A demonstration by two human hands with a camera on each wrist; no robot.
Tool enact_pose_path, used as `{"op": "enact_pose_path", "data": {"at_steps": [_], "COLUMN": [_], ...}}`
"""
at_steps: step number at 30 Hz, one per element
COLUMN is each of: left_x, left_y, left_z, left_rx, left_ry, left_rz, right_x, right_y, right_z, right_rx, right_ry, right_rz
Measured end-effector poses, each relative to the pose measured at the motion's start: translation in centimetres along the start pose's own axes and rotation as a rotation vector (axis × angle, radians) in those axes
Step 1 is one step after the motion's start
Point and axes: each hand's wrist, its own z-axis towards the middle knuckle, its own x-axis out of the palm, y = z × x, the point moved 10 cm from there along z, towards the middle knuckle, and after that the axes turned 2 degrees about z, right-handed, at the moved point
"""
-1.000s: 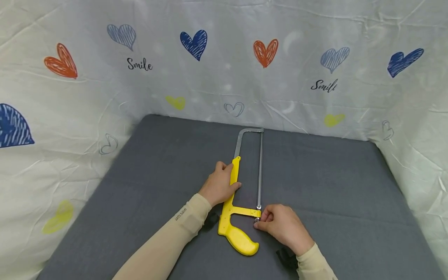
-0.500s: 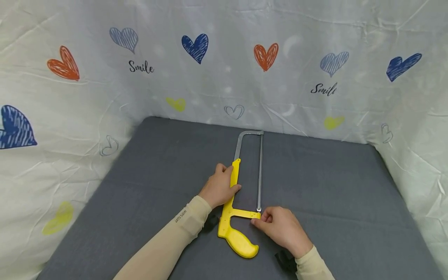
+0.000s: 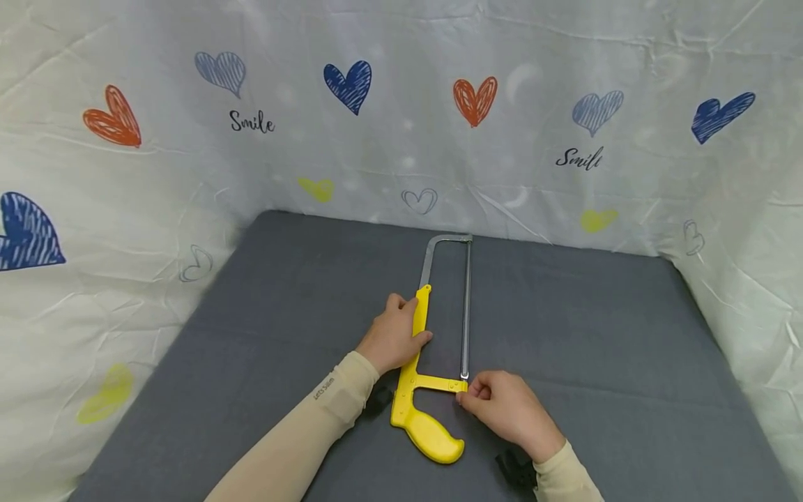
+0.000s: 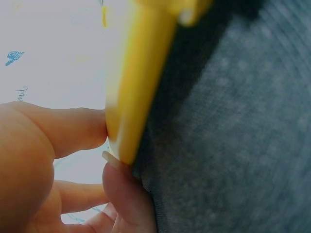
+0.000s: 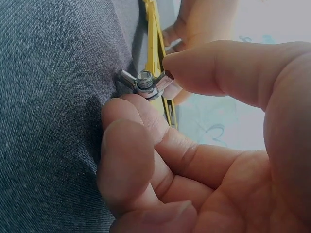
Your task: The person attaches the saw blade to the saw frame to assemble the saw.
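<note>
A hacksaw point(image 3: 434, 439) with a yellow handle and a grey metal front bow lies flat on the dark grey cloth. Its blade side point(image 3: 466, 314) faces right. My left hand point(image 3: 390, 336) grips the yellow spine, thumb on one side and fingers on the other; the left wrist view shows the fingertips against the yellow bar point(image 4: 138, 87). At the handle end of the blade, my right hand point(image 3: 511, 413) has thumb and curled fingers at a metal wing nut point(image 5: 146, 86) on a threaded stud. The thumb touches one wing. In the head view the right hand hides the nut.
The dark grey cloth point(image 3: 596, 328) covers the table around the saw. A white curtain point(image 3: 401, 139) printed with hearts and "Smile" rises along the back and both sides, close behind the saw's far end.
My right thumb moves left under the saw's crosspiece, then back right, at the wing nut. The left hand keeps its grip, and the saw stays in place. The head view tilts slightly.
</note>
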Motion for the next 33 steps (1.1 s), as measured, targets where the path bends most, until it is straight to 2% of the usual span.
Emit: {"op": "enact_pose_path", "data": {"at_steps": [16, 25, 33], "left_x": [-0.18, -0.18, -0.12], "left_y": [0.22, -0.09, -0.23], "left_z": [0.03, 0.03, -0.13], "left_rx": [0.007, 0.026, 0.014], "left_ry": [-0.004, -0.012, -0.011], "left_rz": [-0.004, -0.002, -0.007], "right_x": [-0.2, -0.09, -0.05], "right_y": [0.32, -0.16, -0.11], "right_z": [-0.09, -0.11, -0.22], "right_rx": [-0.058, 0.003, 0.012], "right_ry": [0.007, 0.007, -0.001], "right_rz": [0.024, 0.025, 0.025]}}
